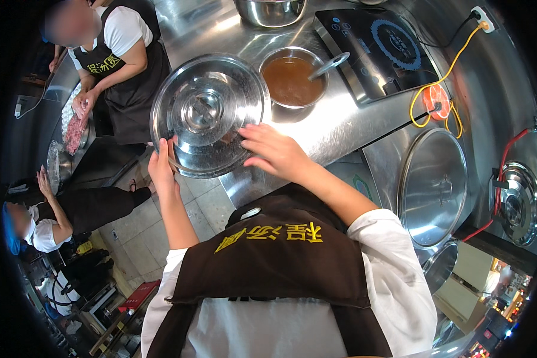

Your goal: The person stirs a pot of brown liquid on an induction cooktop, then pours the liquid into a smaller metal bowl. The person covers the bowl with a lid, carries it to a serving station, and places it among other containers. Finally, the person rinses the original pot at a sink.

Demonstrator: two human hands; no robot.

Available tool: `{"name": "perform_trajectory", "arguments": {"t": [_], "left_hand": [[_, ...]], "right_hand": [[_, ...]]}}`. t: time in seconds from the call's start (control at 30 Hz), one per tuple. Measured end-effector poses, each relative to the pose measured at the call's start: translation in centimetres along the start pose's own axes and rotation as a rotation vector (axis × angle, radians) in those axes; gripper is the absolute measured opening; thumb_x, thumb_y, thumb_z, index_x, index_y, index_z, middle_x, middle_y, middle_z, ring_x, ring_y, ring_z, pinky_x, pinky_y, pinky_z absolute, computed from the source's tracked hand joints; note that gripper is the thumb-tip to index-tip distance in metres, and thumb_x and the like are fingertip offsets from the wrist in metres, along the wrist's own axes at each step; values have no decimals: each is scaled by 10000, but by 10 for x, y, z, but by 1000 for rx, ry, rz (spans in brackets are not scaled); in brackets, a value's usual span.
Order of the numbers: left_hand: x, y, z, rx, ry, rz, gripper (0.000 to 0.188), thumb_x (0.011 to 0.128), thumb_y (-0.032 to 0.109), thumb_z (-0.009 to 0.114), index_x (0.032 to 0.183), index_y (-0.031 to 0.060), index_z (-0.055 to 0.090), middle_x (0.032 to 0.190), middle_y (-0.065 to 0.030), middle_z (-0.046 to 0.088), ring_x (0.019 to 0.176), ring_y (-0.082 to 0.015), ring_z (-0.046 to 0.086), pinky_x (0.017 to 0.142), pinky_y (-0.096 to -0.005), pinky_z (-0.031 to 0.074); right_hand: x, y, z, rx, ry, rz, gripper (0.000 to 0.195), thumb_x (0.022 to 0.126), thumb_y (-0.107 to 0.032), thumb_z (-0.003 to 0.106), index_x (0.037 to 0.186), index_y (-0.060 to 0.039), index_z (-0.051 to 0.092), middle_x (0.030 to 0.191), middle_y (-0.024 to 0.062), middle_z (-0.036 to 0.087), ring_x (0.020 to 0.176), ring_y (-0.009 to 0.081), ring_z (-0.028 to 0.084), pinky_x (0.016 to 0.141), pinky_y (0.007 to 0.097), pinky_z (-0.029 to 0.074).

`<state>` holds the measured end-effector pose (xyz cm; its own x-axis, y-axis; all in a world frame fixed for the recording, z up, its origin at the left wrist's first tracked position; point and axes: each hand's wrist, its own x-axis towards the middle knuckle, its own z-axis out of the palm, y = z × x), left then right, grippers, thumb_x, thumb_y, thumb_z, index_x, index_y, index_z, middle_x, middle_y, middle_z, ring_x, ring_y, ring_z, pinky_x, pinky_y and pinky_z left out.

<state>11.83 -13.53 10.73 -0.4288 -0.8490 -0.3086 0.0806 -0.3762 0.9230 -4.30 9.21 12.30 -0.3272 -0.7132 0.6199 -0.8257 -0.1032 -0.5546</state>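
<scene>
A large round stainless-steel lid (188,154) with a raised centre knob (202,111) is in front of me, over the edge of the steel counter. My left hand (162,168) grips its near left rim, with some fingers hidden beneath. My right hand (273,150) lies against the lid's right side, fingers stretched out and thumb apart. Whether a vessel sits under the lid I cannot tell. Just beyond my right hand stands a steel pot (268,96) of brown liquid (291,83), a ladle handle (329,66) leaning over its rim.
A black induction cooker (362,49) stands on the steel counter (322,121). A yellow cable (456,62) runs to an orange cord reel (436,102). Large lids (434,188) lean at right. Leftward, one person (129,67) handles pink minced meat (75,132); another person (94,206) stands nearby.
</scene>
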Motion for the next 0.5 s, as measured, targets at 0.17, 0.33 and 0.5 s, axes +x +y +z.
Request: {"name": "perform_trajectory", "arguments": {"t": [0.17, 0.33, 0.5], "left_hand": [[-4, 5, 0, 3, 38, -63, 253, 867, 202, 558, 972, -28, 543, 962, -110, 609, 875, -141, 593, 771, -223, 449], [-7, 4, 0, -79, 21, -64, 310, 874, 236, 544, 1015, -39, 528, 994, -116, 595, 914, -146, 573, 797, -242, 448], [-8, -4, 1, -104, 50, -3, 375, 869, 257, 550, 1073, -54, 506, 1002, -104, 577, 935, -152, 554, 846, -266, 429]], "right_hand": [[-23, 35, -25, 609, 745, 1085, 215, 813, -154, 619, 913, -46, 462, 807, 51, 528, 647, 108, 528, 497, 243, 447], [-26, 97, -61, 742, 644, 1180, 250, 833, -240, 594, 897, -41, 457, 692, 52, 512, 532, 107, 510, 418, 216, 406], [-7, 134, -69, 674, 321, 1116, 252, 837, -212, 585, 689, -78, 432, 522, 3, 451, 406, 82, 448, 354, 202, 330]]}}
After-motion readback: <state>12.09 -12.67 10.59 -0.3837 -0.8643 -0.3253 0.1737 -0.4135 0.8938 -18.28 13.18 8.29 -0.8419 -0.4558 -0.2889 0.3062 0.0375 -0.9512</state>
